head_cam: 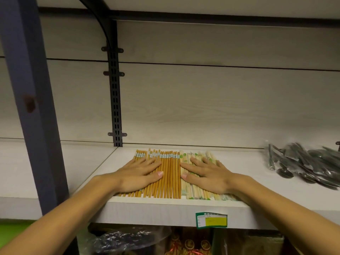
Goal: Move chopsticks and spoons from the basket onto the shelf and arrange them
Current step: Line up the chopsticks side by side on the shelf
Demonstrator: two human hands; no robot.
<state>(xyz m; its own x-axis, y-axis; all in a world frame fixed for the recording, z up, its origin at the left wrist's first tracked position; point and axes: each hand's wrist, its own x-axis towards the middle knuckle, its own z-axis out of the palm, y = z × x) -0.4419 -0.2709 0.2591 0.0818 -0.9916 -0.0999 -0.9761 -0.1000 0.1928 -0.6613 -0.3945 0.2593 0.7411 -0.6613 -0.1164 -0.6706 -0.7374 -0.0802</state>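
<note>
The chopsticks point(170, 173) lay in a flat row at the front of the shelf point(257, 207); the left hand point(137, 174) and right hand point(206, 174) pressed them with flat, straight fingers, gripping nothing. Uneven pressure could probably roll the front ends off the edge; the bagged spoons point(305, 164) sat well apart, to the right.

A pale wood-grain shelf point(184, 205) carries everything. Near its front edge a row of orange-brown chopsticks point(169, 173) lies flat, side by side, running front to back. Touching them on the right lies a row of lighter chopsticks in clear wrappers with green print point(195, 192). Well apart, at the far right of the shelf, sits a heap of dark spoons in clear plastic bags point(301, 162). A green and yellow price label point(211, 220) is fixed to the shelf's front edge.
</note>
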